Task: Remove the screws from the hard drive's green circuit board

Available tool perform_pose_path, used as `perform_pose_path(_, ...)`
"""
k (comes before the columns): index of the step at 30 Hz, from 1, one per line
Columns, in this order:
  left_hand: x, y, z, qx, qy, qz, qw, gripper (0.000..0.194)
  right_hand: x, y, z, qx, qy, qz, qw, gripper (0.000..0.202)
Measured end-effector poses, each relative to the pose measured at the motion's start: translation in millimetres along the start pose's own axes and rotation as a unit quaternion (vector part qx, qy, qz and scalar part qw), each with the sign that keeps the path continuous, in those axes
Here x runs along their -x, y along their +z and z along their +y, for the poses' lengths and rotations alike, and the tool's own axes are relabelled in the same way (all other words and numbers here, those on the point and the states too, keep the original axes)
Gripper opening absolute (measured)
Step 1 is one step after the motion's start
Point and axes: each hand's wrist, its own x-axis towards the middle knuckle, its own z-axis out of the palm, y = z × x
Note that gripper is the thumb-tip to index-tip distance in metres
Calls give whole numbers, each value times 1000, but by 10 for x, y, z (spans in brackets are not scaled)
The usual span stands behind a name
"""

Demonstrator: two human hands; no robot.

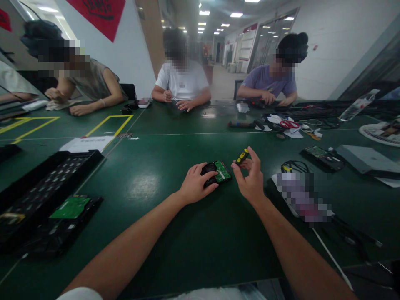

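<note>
A small black device with a green circuit board (223,171), which looks like a hard drive, lies on the green table (168,216). My left hand (198,183) grips its left side, fingers over the black part. Just to the right, my right hand (251,179) holds a short black-and-yellow tool (242,156) between thumb and fingertips. The tool is raised and tilted beside the device, apart from it. Its working tip cannot be made out.
Left stand a long black tray (46,183) and a black unit with a green board (70,207). To the right are a blurred-out object (303,200), cables, another board device (323,158) and a grey box (368,160). Three people sit across the table; a bottle (359,105) lies tilted.
</note>
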Motion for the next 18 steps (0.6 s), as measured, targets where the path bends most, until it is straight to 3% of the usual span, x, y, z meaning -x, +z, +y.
perform_pose_path(11,4,4,-8,-9,3,-1,1000,49,-15,-2,-29,-38,1,3,999,69)
perform_pose_path(18,3,-7,0,-6,4,-3,1000,49,-14,-2,-16,5,-18,20,1000,69)
